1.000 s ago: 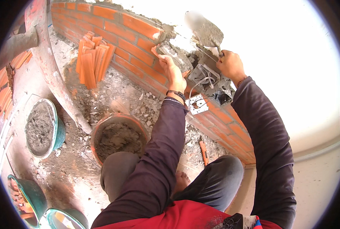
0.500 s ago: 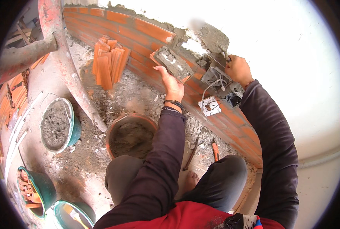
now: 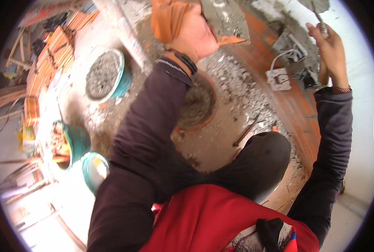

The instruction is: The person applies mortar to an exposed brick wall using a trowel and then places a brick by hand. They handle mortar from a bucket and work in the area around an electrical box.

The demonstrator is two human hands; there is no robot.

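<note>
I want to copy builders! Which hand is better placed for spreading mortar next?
Probably the right hand, because it grips the trowel. The left hand looks busy, holding a mortar-coated brick.

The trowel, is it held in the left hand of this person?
No, the right hand grips the trowel, while the left hand holds a brick with mortar on it.
</note>
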